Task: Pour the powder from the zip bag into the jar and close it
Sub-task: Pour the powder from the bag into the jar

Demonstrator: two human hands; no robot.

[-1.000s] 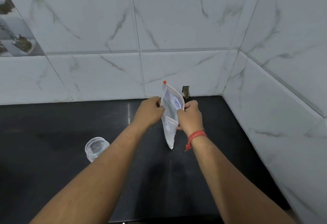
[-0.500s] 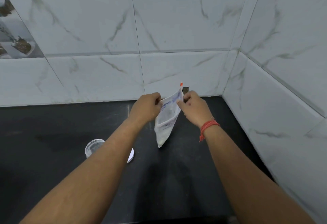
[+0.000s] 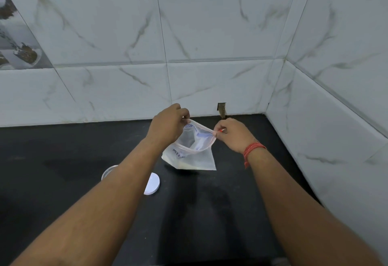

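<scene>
The zip bag (image 3: 190, 154) hangs above the far middle of the black counter (image 3: 63, 181), its mouth pulled open between two hands. The left hand (image 3: 168, 126) pinches the left end of the bag's rim between thumb and curled fingertips; the right hand (image 3: 233, 134) pinches the right end the same way, right by the small red tab at that corner. The rim stretches into a wide loop between them, and through it the inside of the clear plastic shows — a pale layer of powder sits along the bottom edge, and dark lettering marks the near face. The bag's lower edge hangs just above the counter; whether it touches cannot be told.

A red thread band (image 3: 253, 150) circles the right wrist. Nearer and to the left, the clear jar (image 3: 108, 171) stands on the counter, mostly hidden behind the left forearm, with its white round lid (image 3: 152, 184) lying flat just to its right. Marble-patterned wall tiles (image 3: 210, 24) rise behind and to the right.
</scene>
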